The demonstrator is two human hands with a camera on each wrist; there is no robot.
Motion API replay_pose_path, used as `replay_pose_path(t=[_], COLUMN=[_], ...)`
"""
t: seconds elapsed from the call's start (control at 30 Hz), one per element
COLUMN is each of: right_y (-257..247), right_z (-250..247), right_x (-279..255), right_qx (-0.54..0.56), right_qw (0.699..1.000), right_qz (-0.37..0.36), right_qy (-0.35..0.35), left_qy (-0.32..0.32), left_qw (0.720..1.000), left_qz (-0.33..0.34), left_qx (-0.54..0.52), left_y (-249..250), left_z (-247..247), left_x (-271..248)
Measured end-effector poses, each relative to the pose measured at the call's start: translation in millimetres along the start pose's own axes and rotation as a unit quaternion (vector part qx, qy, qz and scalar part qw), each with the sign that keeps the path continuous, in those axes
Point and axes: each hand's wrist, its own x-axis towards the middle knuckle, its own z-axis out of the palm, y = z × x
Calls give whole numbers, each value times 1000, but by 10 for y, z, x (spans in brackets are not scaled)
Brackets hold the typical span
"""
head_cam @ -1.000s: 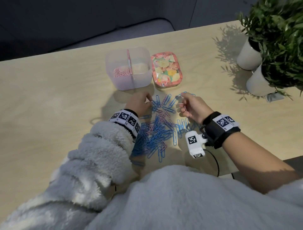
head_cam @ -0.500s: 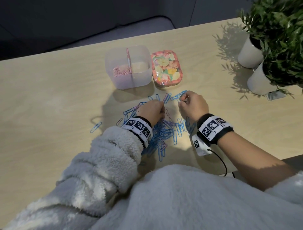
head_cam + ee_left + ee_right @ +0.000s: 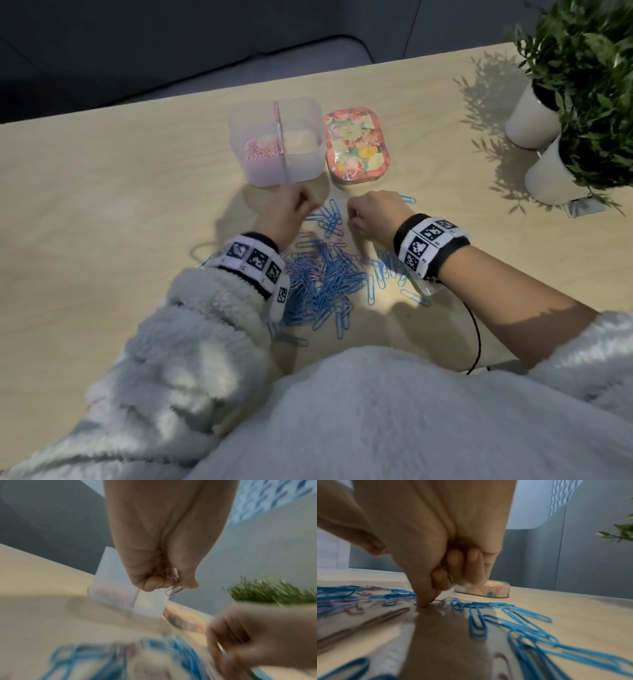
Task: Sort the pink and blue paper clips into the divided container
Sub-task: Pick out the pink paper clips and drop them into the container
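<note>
A translucent divided container (image 3: 310,113) stands at the back of the table, with pink clips (image 3: 260,150) in its left compartment. In front of it lies a pile of blue and pink paper clips (image 3: 325,274). My left hand (image 3: 303,205) hovers just before the container's front wall, and its curled fingers grip a small bunch of pink clips (image 3: 173,582). My right hand (image 3: 352,214) is at the pile's far edge. Its fingers are curled with a clip (image 3: 450,576) glinting between them, and one fingertip (image 3: 423,603) presses the table beside a loose pink clip (image 3: 442,601).
A floral tin (image 3: 356,147) lies right of the container. Two white pots with green plants (image 3: 548,171) stand at the table's right edge. Blue clips (image 3: 477,623) are scattered under my right wrist. A black cable (image 3: 478,339) runs off the near edge.
My left hand went from the pile forward and left to the container's front with pink clips in it. My right hand turned palm down and dropped its fingertip onto the table.
</note>
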Motion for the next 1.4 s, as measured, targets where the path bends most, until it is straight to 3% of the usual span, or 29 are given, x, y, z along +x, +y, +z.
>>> replay_pose_path(t=[0.1, 0.23, 0.4, 0.53, 0.67, 0.77, 0.83, 0.9, 0.97, 1.07, 1.23, 1.4], right_y=[103, 173, 6, -364, -722, -918, -998, -997, -952, -850, -685, -709], right_z=[45, -156, -645, -923, -975, -916, -898, -906, -907, -794, -200, 142], right_x=[-57, -5, 352, 702, 1077, 1224, 1229, 1194, 1080, 766, 304, 216], right_qx=[76, 313, 369, 443, 494, 518, 505, 461, 466, 516, 328, 202], right_qw=[997, 948, 925, 885, 855, 848, 861, 887, 883, 845, 944, 979], right_qz=[8, 31, -1, -8, 12, 18, 6, -8, -20, -39, -18, 1], right_qy=[8, 46, 91, 140, 158, 110, 50, 16, 56, 137, 5, 3], left_qy=[83, 155, 130, 141, 196, 276, 305, 286, 208, 99, 31, 51], left_qw=[996, 987, 985, 981, 979, 960, 951, 958, 977, 992, 994, 992], left_qz=[18, -19, -85, -110, -20, 40, 42, 4, -41, -71, -77, -31], left_qx=[-10, -33, 70, 76, 52, 10, -6, -3, 15, 34, 76, 111], left_y=[44, 48, 102, 2, -136, -229, -308, -415, -531, -667, -741, -651], left_z=[-349, -636, -670, -639, -665, -730, -739, -697, -602, -419, -149, -26], left_x=[250, 614, 783, 758, 602, 413, 256, 94, -70, -258, -278, -136])
